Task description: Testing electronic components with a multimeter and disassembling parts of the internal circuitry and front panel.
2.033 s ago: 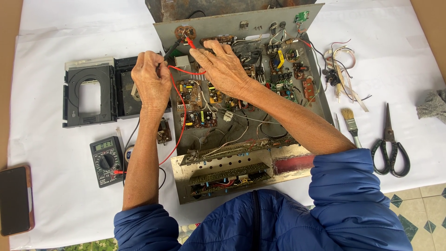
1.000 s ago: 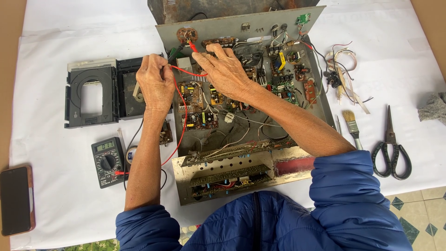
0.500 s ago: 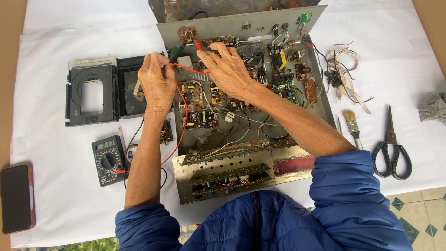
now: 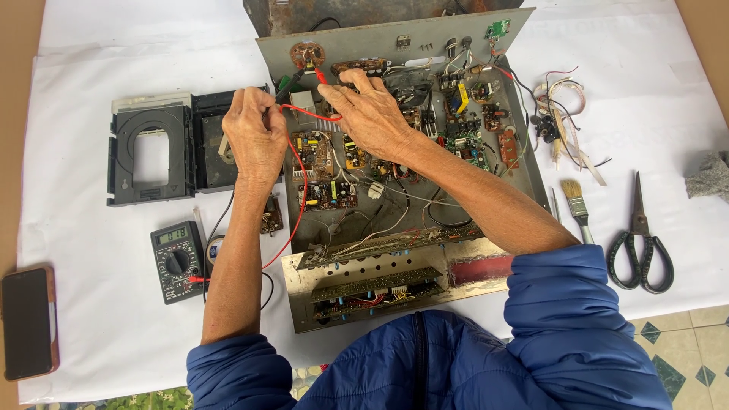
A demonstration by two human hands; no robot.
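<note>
Head view: left hand (image 4: 254, 137) grasps black probe (image 4: 288, 85), right hand (image 4: 368, 114) pinches red probe (image 4: 320, 74), both tips pointing far toward the round part (image 4: 307, 54) inside the open metal chassis (image 4: 524, 152) of circuit boards.

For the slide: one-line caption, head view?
Both hands, left hand and right hand, hold multimeter probes against an opened amplifier chassis.

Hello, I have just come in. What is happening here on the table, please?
A person in a blue jacket is probing the inside of an opened grey metal chassis full of small circuit boards. The left hand holds a black probe and the right hand holds a red probe, both tips near a round brown component on the back wall. A red lead runs down to a black digital multimeter on the white sheet. Black-handled scissors and a small paintbrush lie untouched at the right.
</note>
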